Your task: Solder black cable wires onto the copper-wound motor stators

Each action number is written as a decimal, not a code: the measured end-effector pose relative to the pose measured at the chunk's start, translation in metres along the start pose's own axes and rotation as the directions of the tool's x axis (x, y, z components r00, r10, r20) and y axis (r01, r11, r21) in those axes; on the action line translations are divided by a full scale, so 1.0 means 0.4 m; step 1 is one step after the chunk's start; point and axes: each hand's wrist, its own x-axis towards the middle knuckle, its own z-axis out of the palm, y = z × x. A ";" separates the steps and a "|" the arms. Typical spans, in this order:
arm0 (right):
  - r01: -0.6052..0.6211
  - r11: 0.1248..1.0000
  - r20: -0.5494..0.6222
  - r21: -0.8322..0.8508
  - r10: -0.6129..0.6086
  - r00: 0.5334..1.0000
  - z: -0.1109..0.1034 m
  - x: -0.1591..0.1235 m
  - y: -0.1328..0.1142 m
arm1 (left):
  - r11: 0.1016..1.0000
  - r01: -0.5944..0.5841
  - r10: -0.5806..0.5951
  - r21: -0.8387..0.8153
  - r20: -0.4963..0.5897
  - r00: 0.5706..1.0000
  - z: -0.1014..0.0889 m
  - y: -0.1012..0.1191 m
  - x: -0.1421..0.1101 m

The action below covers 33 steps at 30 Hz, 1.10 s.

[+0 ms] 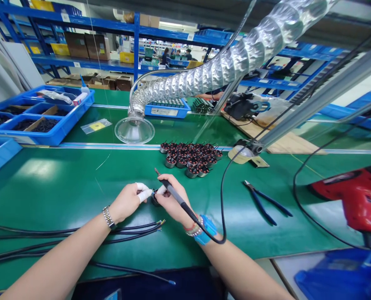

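Soldering appears to be in hand: a small motor (155,199) at lower centre is pinched by the left hand (127,203), a soldering iron (169,186) is gripped by the right hand (171,204), and a steady hold is called for next.

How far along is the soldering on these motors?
Done: possibly the cluster of motors on the bench, though their joints are too small to check. In hand: the left hand holds a small motor near the soldering iron in the right hand. Left: black cables lie loose, ends free.
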 end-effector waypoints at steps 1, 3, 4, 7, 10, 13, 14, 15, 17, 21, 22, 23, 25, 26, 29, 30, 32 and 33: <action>0.000 1.000 0.017 0.012 0.000 1.000 -0.003 -0.004 -0.002 | 1.000 -0.002 0.002 0.007 0.005 1.000 0.000 0.002 -0.001; 0.024 1.000 0.050 0.006 -0.024 0.998 -0.015 -0.016 -0.006 | 1.000 -0.006 0.006 0.023 0.015 1.000 0.000 0.003 -0.003; 0.047 0.999 0.058 -0.008 -0.046 0.997 -0.025 -0.022 -0.008 | 1.000 -0.007 0.006 0.030 0.020 1.000 0.000 0.002 -0.003; 0.133 0.989 0.053 -0.069 -0.129 0.990 -0.066 -0.041 -0.016 | 0.998 -0.008 0.007 0.054 0.025 1.000 0.000 -0.001 -0.003; 0.222 0.969 0.070 -0.113 -0.215 0.974 -0.112 -0.052 -0.028 | 0.995 -0.020 0.017 0.098 0.026 1.000 -0.003 -0.002 -0.002; 0.320 0.936 0.030 -0.146 -0.319 0.947 -0.149 -0.053 -0.034 | 0.986 -0.050 0.046 0.157 0.028 0.999 -0.008 -0.002 0.000; 0.346 0.928 0.003 -0.136 -0.349 0.937 -0.158 -0.053 -0.033 | 0.982 -0.061 0.056 0.176 0.030 0.998 -0.010 -0.002 0.001; 0.366 0.925 -0.019 -0.107 -0.370 0.929 -0.164 -0.051 -0.030 | 0.979 -0.069 0.064 0.193 0.034 0.997 -0.012 -0.002 0.001; 0.377 0.926 -0.041 -0.008 -0.377 0.925 -0.170 -0.049 -0.020 | 0.972 -0.079 0.072 0.223 0.041 0.997 -0.014 -0.003 0.002; 0.341 0.927 -0.032 0.154 -0.340 0.940 -0.169 -0.045 0.000 | 0.964 -0.073 0.063 0.254 0.045 0.997 -0.014 0.000 0.003; 0.332 0.927 -0.031 0.173 -0.331 0.943 -0.168 -0.045 0.002 | 0.964 -0.070 0.061 0.255 0.045 0.997 -0.014 0.001 0.003; 0.325 0.927 -0.029 0.186 -0.325 0.945 -0.167 -0.044 0.004 | 0.965 -0.067 0.057 0.255 0.045 0.997 -0.013 0.002 0.003; 0.311 0.929 -0.020 0.202 -0.314 0.949 -0.167 -0.044 0.005 | 0.965 -0.062 0.053 0.256 0.042 0.998 -0.012 0.004 0.002; 0.306 0.929 -0.014 0.208 -0.310 0.951 -0.167 -0.043 0.005 | 0.964 -0.060 0.052 0.259 0.039 0.998 -0.012 0.004 0.002; 0.291 0.931 0.002 0.219 -0.299 0.954 -0.167 -0.043 0.007 | 0.963 -0.063 0.054 0.264 0.040 0.998 -0.011 0.004 0.002; 0.288 0.931 0.003 0.223 -0.296 0.955 -0.168 -0.043 0.007 | 0.963 -0.062 0.053 0.262 0.042 0.998 -0.011 0.003 0.002; 0.283 0.931 0.005 0.229 -0.292 0.956 -0.167 -0.043 0.009 | 0.965 -0.054 0.045 0.258 0.042 0.998 -0.010 0.004 0.002; 0.279 0.932 0.007 0.230 -0.289 0.957 -0.167 -0.043 0.009 | 0.965 -0.051 0.042 0.256 0.041 0.998 -0.010 0.005 0.002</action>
